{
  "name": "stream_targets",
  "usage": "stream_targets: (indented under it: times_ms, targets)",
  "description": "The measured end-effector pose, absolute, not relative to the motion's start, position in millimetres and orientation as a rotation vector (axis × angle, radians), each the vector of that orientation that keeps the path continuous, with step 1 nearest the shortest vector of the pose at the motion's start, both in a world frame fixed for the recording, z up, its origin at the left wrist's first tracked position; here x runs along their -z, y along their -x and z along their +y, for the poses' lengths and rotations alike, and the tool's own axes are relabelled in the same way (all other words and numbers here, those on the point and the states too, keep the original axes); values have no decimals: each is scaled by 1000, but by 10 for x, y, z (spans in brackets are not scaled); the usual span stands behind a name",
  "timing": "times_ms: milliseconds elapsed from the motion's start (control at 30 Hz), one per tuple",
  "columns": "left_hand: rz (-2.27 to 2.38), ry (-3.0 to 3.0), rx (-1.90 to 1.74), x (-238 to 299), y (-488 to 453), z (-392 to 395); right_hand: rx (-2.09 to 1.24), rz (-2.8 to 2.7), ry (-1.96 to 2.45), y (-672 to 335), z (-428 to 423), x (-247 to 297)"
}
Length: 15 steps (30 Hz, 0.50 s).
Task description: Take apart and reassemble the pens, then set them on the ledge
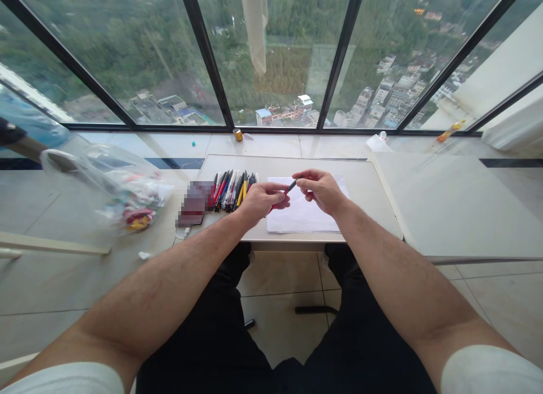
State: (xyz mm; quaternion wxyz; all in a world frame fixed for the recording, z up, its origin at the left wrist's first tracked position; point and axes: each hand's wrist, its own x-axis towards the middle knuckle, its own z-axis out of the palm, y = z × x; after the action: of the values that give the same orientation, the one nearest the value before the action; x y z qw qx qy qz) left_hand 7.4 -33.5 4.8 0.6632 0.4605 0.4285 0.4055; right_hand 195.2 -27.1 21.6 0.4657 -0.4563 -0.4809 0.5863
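Nearest lay my white cloth sleeves (487, 371). I held a slim red-and-dark-grey pen (291, 186) above the white paper (305, 218), left hand (262, 200) pinching its red barrel, right hand (324, 192) its dark end, likely for steadiness. Multicoloured plastic pens (232, 190) lay leftward in a row, presumably for reach, on the pale table (368, 183).

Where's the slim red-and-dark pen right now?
Head view, just right of centre: the slim red-and-dark pen is held between the left hand and right hand, over the white paper sheet's left part.
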Motion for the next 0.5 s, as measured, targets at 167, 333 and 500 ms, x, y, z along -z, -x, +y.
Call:
stream_targets:
  times_ms: [167, 333, 500]
  targets:
    - [958, -1049, -926, -46, -82, -346, -1367, -1221, 1174, -1944, -246, -200]
    - [979, -1080, -912, -44, -84, -371, -1271, -1246, 1251, -1898, -229, -148]
    - [989, -1062, -912, -32, -78, -353, -1259, -1253, 1276, -1893, -232, -127]
